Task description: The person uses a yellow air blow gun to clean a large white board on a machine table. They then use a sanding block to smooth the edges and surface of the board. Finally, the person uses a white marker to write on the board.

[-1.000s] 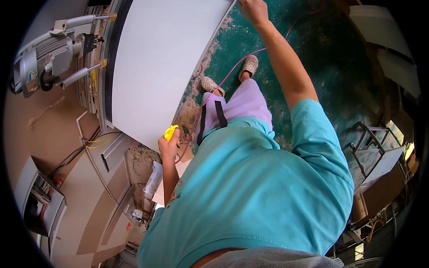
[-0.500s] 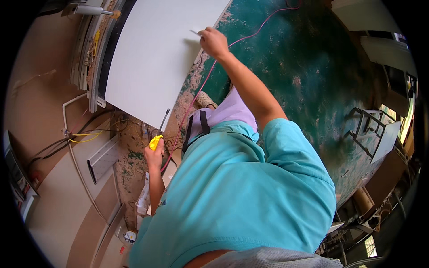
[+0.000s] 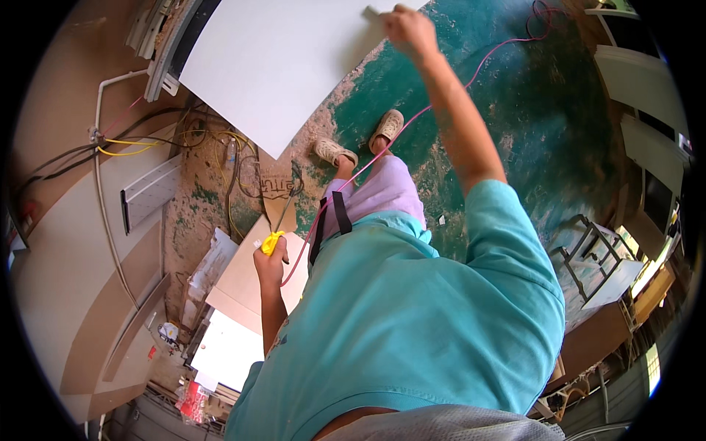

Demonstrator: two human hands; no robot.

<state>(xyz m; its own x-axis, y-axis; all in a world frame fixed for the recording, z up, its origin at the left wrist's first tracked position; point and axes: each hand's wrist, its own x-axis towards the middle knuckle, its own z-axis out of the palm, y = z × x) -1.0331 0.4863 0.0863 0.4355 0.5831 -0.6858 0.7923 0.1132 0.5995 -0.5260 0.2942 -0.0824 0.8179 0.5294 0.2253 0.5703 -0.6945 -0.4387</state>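
My left hand point(image 3: 271, 266) is closed around a yellow air blow gun point(image 3: 273, 242), its long thin dark nozzle pointing up and away over the floor. A pink hose point(image 3: 321, 211) runs down close to this hand. My right hand point(image 3: 410, 33) is stretched out over the right edge of a large white panel point(image 3: 272, 66), fingers pinched together. A small, thin piece sticks out from the fingertips, too blurred to name. The panel's near corner points toward me, and a shadow falls on its surface below my right hand.
The pink hose crosses the dusty green floor point(image 3: 500, 132) past my feet. Yellow and black cables point(image 3: 132, 147) tangle at the left. A pale board point(image 3: 246, 275) lies beside my left arm. A black metal frame point(image 3: 592, 257) stands at the right.
The panel now sits farther up and my feet show fully. My right hand has moved right along the panel edge. The blow gun's nozzle now lies clear of the panel corner, over the floor.
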